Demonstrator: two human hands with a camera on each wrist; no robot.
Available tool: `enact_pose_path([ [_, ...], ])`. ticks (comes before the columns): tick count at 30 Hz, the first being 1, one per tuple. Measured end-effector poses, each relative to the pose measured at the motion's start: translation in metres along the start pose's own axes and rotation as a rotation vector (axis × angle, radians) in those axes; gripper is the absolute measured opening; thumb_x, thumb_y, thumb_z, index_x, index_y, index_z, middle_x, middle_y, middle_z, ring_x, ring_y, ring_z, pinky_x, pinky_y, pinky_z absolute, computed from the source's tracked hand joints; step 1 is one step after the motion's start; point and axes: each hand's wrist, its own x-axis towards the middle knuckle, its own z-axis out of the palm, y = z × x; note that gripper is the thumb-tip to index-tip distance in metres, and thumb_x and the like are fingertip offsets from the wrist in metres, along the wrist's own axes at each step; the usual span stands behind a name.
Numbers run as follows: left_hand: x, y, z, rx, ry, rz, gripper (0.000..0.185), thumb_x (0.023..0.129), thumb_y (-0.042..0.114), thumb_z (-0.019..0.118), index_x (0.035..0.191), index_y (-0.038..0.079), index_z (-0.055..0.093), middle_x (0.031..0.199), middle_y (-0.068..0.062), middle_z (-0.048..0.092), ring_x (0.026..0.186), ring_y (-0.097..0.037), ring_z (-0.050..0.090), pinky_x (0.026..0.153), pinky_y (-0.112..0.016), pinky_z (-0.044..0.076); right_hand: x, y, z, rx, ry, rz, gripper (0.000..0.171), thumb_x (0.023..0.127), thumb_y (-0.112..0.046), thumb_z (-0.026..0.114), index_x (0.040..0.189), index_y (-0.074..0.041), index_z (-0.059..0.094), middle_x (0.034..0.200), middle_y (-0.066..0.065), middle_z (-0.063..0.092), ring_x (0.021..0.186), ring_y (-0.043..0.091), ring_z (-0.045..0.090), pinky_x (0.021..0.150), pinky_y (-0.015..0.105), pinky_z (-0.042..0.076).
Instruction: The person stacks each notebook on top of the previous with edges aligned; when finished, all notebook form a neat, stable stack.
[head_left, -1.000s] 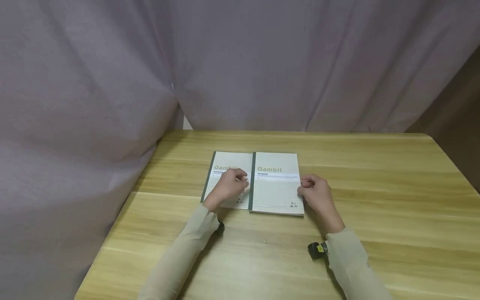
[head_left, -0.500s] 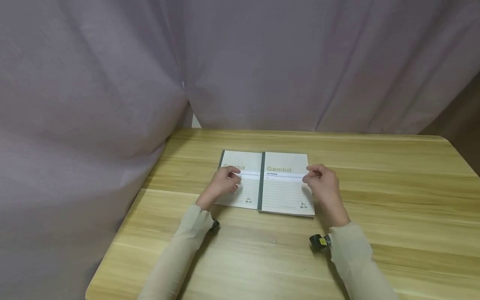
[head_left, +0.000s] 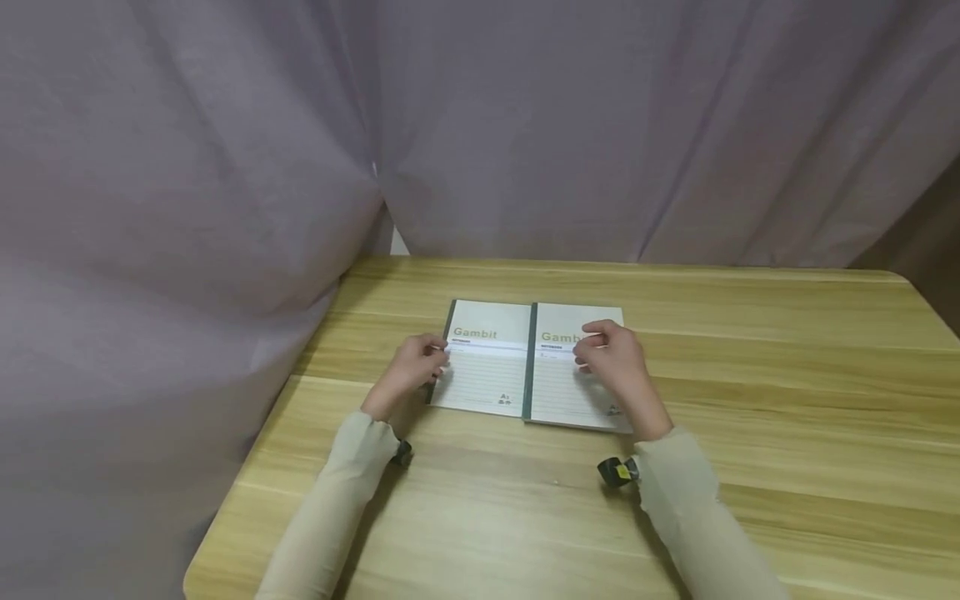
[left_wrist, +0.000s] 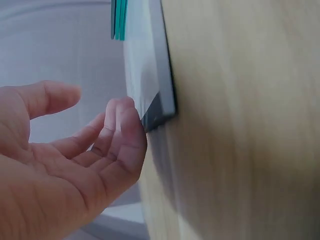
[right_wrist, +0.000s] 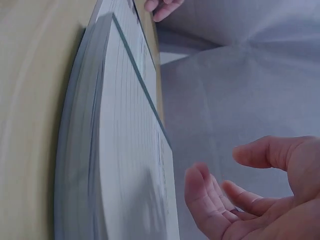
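Two "Gambit" notebooks face up side by side in the head view. The left notebook (head_left: pixel 487 367) lies low, its dark spine on the left. The right one tops a thicker stack of notebooks (head_left: pixel 558 383), whose layered page edges fill the right wrist view. My left hand (head_left: pixel 407 371) is beside the left notebook's spine edge, fingers loosely bent and thumb apart, fingertips close to the lower corner in the left wrist view. Over the stack's right half hovers my right hand (head_left: pixel 617 360), thumb apart from its loosely bent fingers, nothing between them.
The notebooks rest on a wood-grain table (head_left: pixel 480 517). Grey curtains (head_left: pixel 525 133) hang behind it and along its left side. A small black wrist camera (head_left: pixel 617 472) sticks out from the right sleeve.
My left hand has drawn back leftward from over the left notebook to its spine edge. My right hand has left the stack's right edge and come up over its cover. The head view has shifted slightly.
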Motion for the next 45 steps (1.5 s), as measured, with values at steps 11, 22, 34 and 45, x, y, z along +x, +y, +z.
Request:
enact_pose_path([
  [11,0.007,-0.001,-0.003,0.12,0.052,-0.031,0.038,0.096,0.008,0.056,0.13,-0.009,0.058,0.117,-0.022,0.065,0.096,-0.028,0.064,0.082,-0.035,0.055,0.007,-0.008,0.03,0.002,-0.071,-0.006,0.047,0.089,-0.003,0.053,0.134,0.014,0.051,0.113,0.03,0.066,0.088,0.034,0.072,0.072,0.036,0.061],
  [22,0.016,-0.003,0.001,0.134,0.019,-0.025,0.044,0.093,0.005,0.057,0.133,-0.012,0.053,0.125,-0.029,0.062,0.114,-0.038,0.062,0.091,-0.041,0.056,0.007,-0.012,0.062,0.02,-0.187,-0.025,0.05,0.091,-0.002,0.052,0.138,0.015,0.046,0.114,0.031,0.066,0.091,0.036,0.072,0.074,0.036,0.061],
  [34,0.025,-0.007,0.001,0.013,0.064,-0.139,0.045,0.094,-0.001,0.055,0.136,-0.015,0.05,0.13,-0.027,0.058,0.098,-0.027,0.061,0.081,-0.033,0.056,0.004,-0.006,0.083,-0.102,-0.258,-0.019,0.052,0.088,-0.008,0.057,0.136,0.01,0.049,0.111,0.025,0.07,0.081,0.028,0.073,0.079,0.04,0.058],
  [45,0.027,-0.011,0.003,-0.175,0.075,-0.199,0.055,0.085,-0.01,0.054,0.14,-0.008,0.048,0.126,-0.022,0.058,0.091,-0.024,0.058,0.071,-0.03,0.05,0.006,-0.003,0.086,-0.07,-0.274,-0.01,0.048,0.09,-0.006,0.059,0.134,0.011,0.051,0.114,0.026,0.068,0.084,0.029,0.072,0.079,0.04,0.059],
])
